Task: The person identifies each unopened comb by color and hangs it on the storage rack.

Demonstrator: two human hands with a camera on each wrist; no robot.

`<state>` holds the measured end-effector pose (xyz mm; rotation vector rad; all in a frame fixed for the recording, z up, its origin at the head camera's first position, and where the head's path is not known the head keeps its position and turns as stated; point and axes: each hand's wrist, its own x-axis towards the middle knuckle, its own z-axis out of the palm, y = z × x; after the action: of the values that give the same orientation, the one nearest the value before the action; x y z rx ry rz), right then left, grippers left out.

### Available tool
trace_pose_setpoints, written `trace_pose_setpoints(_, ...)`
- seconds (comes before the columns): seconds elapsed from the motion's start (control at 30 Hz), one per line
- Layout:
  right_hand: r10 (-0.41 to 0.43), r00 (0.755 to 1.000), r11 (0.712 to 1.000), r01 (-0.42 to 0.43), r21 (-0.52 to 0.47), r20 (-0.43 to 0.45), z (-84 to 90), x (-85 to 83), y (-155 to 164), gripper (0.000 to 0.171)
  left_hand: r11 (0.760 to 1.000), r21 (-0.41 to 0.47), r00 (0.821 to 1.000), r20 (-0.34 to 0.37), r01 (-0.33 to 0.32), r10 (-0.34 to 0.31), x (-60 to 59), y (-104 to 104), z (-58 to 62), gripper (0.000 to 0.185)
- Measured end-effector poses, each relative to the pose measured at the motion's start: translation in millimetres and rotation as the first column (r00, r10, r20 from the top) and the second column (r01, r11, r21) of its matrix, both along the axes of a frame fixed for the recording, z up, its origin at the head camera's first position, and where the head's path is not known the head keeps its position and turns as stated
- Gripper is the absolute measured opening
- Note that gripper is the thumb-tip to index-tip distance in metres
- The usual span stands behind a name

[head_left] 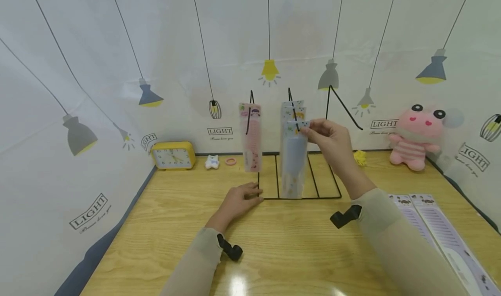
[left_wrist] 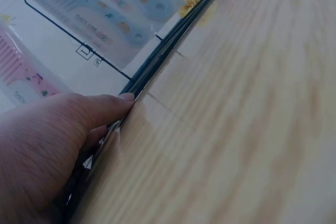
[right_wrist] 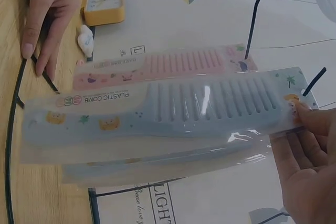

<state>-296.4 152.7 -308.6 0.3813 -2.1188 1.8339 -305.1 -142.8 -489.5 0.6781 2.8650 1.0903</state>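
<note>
Blue comb pack, clear sleeve w/ pale blue comb and small cartoon prints, hangs upright at the middle hook of the black wire rack, right of a pink comb pack. Right hand pinches its top edge btwn thumb & curled fingertips, forearm raised off the table. Left hand lies flat w/ fingers straight, pressing the rack's near-left base wire.

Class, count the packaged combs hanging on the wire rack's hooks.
4: one pink comb pack on the left hook; three blue comb packs on the middle hook, the front one pinched by the right hand. Others may be hidden.
</note>
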Motion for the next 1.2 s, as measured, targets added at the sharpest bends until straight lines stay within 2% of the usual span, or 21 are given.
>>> trace_pose_setpoints(0.27,-0.063,0.997,0.991,0.067,0.118,-0.034,5.7,-28.7,0,0.040,1.000,0.002,1.000,0.008,-0.009,0.009,2.4,0,0.7,0.038)
trace_pose_setpoints(0.43,-0.067,0.997,0.988,0.071,0.134,-0.035,7.9,-36.0,0,0.040,1.000,0.004,1.000,0.024,-0.012,0.012,3.7,1,-0.2,0.038)
trace_pose_setpoints(0.83,-0.073,0.997,0.982,0.074,0.176,-0.016,9.8,-37.0,0,0.043,1.000,-0.002,1.000,0.022,-0.022,0.022,2.8,-1,0.8,0.038)
trace_pose_setpoints(1.2,-0.141,0.990,0.960,0.140,0.244,-0.013,-5.9,-24.7,22,0.048,1.000,-0.002,1.000,0.023,-0.016,0.016,1.1,0,-0.3,0.038)
